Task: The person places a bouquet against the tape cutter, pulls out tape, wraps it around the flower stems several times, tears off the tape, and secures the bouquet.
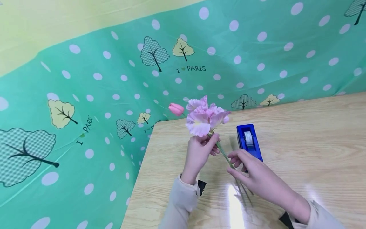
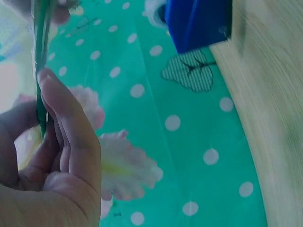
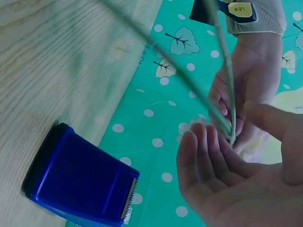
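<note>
My left hand [image 1: 200, 154] pinches the green stems [image 1: 224, 153] just beneath the blooms. A ruffled pink-purple flower [image 1: 200, 116] spreads above that hand, and a pink tulip [image 1: 176, 109] leans out to its left. In the left wrist view the thumb and fingers close round the stems [image 2: 41, 42]. Lower down the stems, my right hand [image 1: 254, 175] has its thumb apart from its loosely bent fingers. The right wrist view shows two stems [image 3: 189, 82] running by the right fingertips [image 3: 188, 142]; whether they touch, I cannot tell.
A blue tape dispenser [image 1: 249, 140] with a roll of tape stands on the wooden table [image 1: 314, 136], just beyond my right hand. Green dotted cloth [image 1: 94, 133] with printed trees hangs along the table's left and far edges.
</note>
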A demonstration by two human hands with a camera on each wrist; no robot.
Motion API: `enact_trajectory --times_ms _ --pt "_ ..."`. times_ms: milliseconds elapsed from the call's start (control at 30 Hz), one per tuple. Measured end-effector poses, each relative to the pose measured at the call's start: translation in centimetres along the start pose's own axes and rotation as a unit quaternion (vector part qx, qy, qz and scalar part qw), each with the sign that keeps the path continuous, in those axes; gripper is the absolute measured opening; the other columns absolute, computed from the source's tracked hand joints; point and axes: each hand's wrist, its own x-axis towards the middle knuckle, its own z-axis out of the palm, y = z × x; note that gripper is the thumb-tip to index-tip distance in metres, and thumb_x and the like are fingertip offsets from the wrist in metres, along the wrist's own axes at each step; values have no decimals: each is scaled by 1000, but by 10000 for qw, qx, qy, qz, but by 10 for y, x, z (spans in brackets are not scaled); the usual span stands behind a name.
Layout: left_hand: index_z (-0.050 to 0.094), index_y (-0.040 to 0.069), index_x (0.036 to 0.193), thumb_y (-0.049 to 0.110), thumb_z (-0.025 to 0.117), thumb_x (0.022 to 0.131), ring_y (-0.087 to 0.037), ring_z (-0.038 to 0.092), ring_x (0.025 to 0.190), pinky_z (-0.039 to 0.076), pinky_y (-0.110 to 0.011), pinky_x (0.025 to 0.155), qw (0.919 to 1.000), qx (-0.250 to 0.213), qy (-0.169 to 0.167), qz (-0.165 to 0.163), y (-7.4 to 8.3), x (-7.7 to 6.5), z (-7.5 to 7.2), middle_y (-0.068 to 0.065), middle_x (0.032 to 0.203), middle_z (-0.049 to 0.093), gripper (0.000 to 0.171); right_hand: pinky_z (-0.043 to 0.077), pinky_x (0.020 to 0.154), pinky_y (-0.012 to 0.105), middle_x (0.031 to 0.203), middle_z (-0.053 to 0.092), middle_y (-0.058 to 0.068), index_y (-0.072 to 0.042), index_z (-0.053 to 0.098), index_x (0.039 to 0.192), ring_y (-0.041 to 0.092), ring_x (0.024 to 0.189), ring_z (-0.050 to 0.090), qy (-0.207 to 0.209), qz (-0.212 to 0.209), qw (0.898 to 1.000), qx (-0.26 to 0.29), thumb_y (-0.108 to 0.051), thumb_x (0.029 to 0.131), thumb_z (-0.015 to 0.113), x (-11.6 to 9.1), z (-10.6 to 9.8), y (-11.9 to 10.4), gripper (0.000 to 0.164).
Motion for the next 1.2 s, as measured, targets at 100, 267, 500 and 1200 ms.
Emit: enact_trajectory --times_ms 100,267,500,1200 --pt "73 -6 88 25 69 95 -11 63 53 60 -32 57 9997 151 -19 -206 -2 2 -5 -20 73 70 32 52 68 24 102 61 -10 -14 62 117 4 88 57 -8 -173 9997 -187 -18 93 70 -1 0 3 25" --pt "72 -6 87 26 71 93 -12 61 51 58 -30 55 9987 230 -65 -454 -3 3 -8 -14 67 69 32 53 68 23 95 64 -13 -18 65 107 -2 83 57 -394 -362 9985 -67 -17 97 64 -3 0 6 10" --pt "71 -6 85 26 74 91 -12 61 49 58 -29 54 9974 296 -69 -654 -12 8 -7 -16 64 67 32 52 65 22 84 62 -18 -17 66 106 -6 76 55 -631 -162 9971 -397 -20 99 62 -5 12 7 8" --pt "67 -10 96 13 70 93 -11 63 55 61 -31 62 9880 224 -861 -1266 -57 27 -12 -6 69 64 24 37 46 20 57 45 -11 -10 57 82 3 50 41 -718 549 9935 -689 -6 85 69 7 57 10 13"
